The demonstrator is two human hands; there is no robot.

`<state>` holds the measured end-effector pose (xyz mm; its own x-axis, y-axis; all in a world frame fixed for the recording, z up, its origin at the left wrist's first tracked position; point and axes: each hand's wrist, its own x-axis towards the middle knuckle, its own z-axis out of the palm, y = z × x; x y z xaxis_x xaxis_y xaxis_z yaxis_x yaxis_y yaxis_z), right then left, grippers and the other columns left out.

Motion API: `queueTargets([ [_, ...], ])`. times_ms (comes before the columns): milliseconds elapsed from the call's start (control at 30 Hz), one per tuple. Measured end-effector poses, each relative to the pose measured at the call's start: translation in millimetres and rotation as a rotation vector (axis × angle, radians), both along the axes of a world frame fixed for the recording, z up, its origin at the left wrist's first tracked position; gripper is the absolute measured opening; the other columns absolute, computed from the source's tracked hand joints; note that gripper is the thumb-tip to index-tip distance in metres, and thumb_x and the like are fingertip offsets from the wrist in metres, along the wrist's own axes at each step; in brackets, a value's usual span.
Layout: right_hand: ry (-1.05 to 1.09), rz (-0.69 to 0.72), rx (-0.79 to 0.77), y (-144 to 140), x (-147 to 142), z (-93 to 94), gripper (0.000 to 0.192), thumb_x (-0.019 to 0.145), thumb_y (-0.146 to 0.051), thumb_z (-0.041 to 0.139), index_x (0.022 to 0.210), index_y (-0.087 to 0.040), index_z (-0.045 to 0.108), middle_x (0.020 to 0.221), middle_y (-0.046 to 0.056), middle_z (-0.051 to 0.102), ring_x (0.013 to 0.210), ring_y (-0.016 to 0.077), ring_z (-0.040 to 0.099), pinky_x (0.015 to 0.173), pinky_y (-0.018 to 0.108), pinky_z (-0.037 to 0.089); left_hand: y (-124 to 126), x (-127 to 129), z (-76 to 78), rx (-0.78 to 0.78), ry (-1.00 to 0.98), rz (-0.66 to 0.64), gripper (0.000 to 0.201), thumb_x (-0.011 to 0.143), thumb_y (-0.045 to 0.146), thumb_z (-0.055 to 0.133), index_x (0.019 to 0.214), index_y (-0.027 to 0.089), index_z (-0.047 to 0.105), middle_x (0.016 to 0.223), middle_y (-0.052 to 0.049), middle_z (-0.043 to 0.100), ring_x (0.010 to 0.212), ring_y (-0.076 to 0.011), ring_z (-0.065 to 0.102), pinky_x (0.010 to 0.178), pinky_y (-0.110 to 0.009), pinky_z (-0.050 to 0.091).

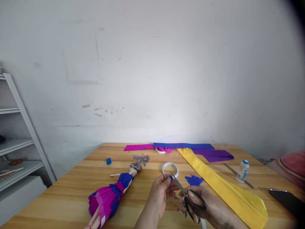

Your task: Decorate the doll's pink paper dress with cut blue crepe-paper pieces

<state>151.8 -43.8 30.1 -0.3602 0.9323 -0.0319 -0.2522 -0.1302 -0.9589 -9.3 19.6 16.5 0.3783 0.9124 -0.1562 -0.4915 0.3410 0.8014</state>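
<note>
My right hand (209,206) grips black-handled scissors (188,197), blades pointing up-left toward my left hand (160,194). My left hand pinches a tiny blue paper piece (171,178) at the blade tips. Small blue paper scraps (180,206) lie on the wooden table (71,190) under the hands. A doll (111,195) in a blue and magenta crepe-paper dress lies to the left, head toward the wall. A white tape ring (170,168) and a cut blue paper piece (194,180) sit just beyond my hands.
A long yellow crepe strip (221,184) runs diagonally at the right. Magenta (138,147), blue (183,146) and purple (214,155) sheets lie by the wall with a second tape roll (161,150). Also: glue bottle (243,170), grey stick (232,170), blue cap (109,161), dark phone (286,198), white shelving (21,127).
</note>
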Motion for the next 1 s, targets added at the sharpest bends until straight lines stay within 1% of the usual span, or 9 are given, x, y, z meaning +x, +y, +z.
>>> queueTargets([
  [200, -0.068, 0.001, 0.055, -1, -1, 4.7, 0.048, 0.072, -0.058, 0.059, 0.085, -0.011, 0.058, 0.053, -0.002, 0.052, 0.039, 0.0052, 0.041, 0.039, 0.018, 0.023, -1, 0, 1.6, 0.03, 0.002, -0.037, 0.02, 0.071, 0.028, 0.067, 0.078, 0.013, 0.055, 0.07, -0.007, 0.069, 0.064, -0.016, 0.066, 0.05, -0.019, 0.04],
  [367, -0.131, -0.001, 0.086, 0, 3, 0.7, 0.045, 0.074, -0.057, 0.057, 0.077, -0.012, 0.058, 0.052, -0.003, 0.049, 0.038, 0.0035, 0.037, 0.039, 0.019, 0.015, 1, 0, 1.5, 0.011, 0.016, -0.008, 0.02, 0.071, 0.026, 0.067, 0.081, 0.013, 0.056, 0.071, -0.007, 0.069, 0.065, -0.0167, 0.066, 0.051, -0.019, 0.04],
  [467, -0.146, -0.04, 0.088, 1, 6, -0.9, 0.041, 0.074, -0.054, 0.059, 0.074, -0.013, 0.057, 0.049, -0.005, 0.046, 0.038, 0.0034, 0.035, 0.04, 0.02, 0.013, 1, -1, 0.7, 0.009, 0.027, 0.001, 0.021, 0.07, 0.027, 0.068, 0.081, 0.014, 0.055, 0.074, -0.008, 0.07, 0.067, -0.0179, 0.067, 0.051, -0.019, 0.04],
  [567, -0.142, -0.096, 0.1, 0, 9, 1.2, 0.039, 0.075, -0.051, 0.061, 0.083, -0.013, 0.059, 0.05, -0.004, 0.049, 0.04, 0.0046, 0.039, 0.042, 0.019, 0.016, 2, -1, 0.1, -0.015, 0.037, 0.026, 0.023, 0.071, 0.029, 0.067, 0.082, 0.014, 0.054, 0.082, -0.011, 0.071, 0.071, -0.0193, 0.068, 0.052, -0.02, 0.042],
  [700, -0.084, -0.139, 0.066, 1, 7, 5.4, 0.043, 0.072, -0.05, 0.063, 0.095, -0.014, 0.058, 0.064, 0.001, 0.06, 0.049, 0.0089, 0.052, 0.048, 0.021, 0.031, 2, -1, 0.9, -0.083, 0.011, 0.085, 0.023, 0.071, 0.025, 0.067, 0.086, 0.014, 0.053, 0.087, -0.013, 0.071, 0.074, -0.0194, 0.068, 0.053, -0.02, 0.044],
  [800, -0.096, -0.186, 0.032, 4, 1, 4.2, 0.049, 0.068, -0.051, 0.066, 0.1, -0.015, 0.056, 0.064, 0.0, 0.058, 0.05, 0.0109, 0.053, 0.051, 0.024, 0.038, 2, -1, 3.2, -0.156, -0.033, 0.115, 0.022, 0.071, 0.02, 0.067, 0.087, 0.014, 0.053, 0.087, -0.013, 0.071, 0.074, -0.0198, 0.068, 0.053, -0.02, 0.045],
  [867, -0.193, -0.232, 0.07, 5, -3, 1.9, 0.048, 0.068, -0.051, 0.065, 0.1, -0.016, 0.055, 0.059, -0.004, 0.051, 0.047, 0.01, 0.049, 0.048, 0.023, 0.038, 1, -1, 5.0, -0.206, -0.072, 0.133, 0.021, 0.07, 0.017, 0.067, 0.087, 0.013, 0.054, 0.086, -0.014, 0.071, 0.075, -0.0211, 0.068, 0.053, -0.021, 0.046],
  [933, -0.375, -0.286, 0.181, 6, -6, 0.3, 0.042, 0.07, -0.047, 0.063, 0.098, -0.017, 0.055, 0.057, -0.006, 0.046, 0.049, 0.0098, 0.045, 0.048, 0.022, 0.036, 0, -1, 6.3, -0.251, -0.117, 0.154, 0.02, 0.07, 0.015, 0.066, 0.087, 0.013, 0.055, 0.085, -0.014, 0.071, 0.077, -0.0225, 0.068, 0.054, -0.022, 0.048],
  [1000, -0.606, -0.329, 0.313, 6, -9, 0.2, 0.033, 0.07, -0.039, 0.062, 0.096, -0.019, 0.057, 0.058, -0.005, 0.047, 0.054, 0.0108, 0.045, 0.052, 0.022, 0.036, -1, -1, 6.8, -0.289, -0.158, 0.168, 0.019, 0.07, 0.014, 0.066, 0.086, 0.012, 0.056, 0.085, -0.013, 0.071, 0.079, -0.0231, 0.068, 0.055, -0.023, 0.049],
])
